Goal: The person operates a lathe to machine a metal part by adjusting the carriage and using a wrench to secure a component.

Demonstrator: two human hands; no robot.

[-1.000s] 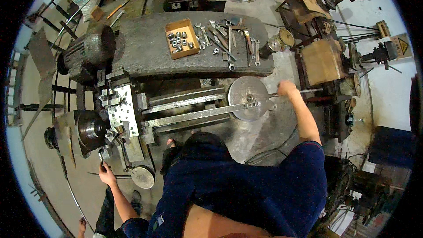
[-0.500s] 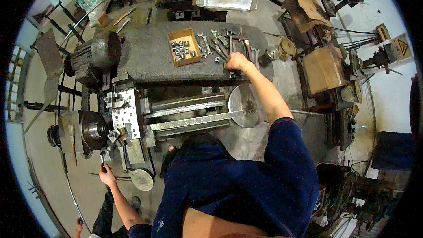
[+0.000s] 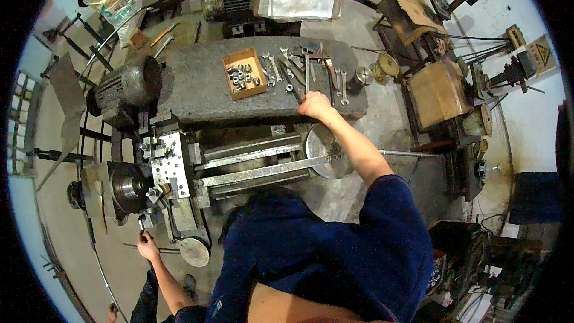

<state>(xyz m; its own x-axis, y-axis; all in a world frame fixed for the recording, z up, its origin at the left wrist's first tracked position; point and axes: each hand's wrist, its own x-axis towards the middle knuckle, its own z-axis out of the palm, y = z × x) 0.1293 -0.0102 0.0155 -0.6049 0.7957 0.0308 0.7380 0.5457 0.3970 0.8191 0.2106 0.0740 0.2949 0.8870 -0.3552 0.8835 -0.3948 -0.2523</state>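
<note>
A metalworking shop, worn and cluttered.
A lathe [image 3: 179, 173] with its chuck [image 3: 125, 186] and hand wheel [image 3: 326, 151] fills the middle; behind it a grey bench [image 3: 203, 93] carries spanners [image 3: 311, 72] and a box of nuts [image 3: 244, 73]. Electric motors [image 3: 128, 87], a stained concrete floor [image 3: 382, 113] and more machines stand around.

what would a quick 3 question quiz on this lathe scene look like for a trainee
1. True or false: the right hand is down among the wrenches on the grey bench top.
2. Which does the left hand grip: A a lever on the lathe, B a hammer, C the box?
3. What holds the nuts and small fittings?

Key: 1 true. 2 A. 3 the small cardboard box.
</note>
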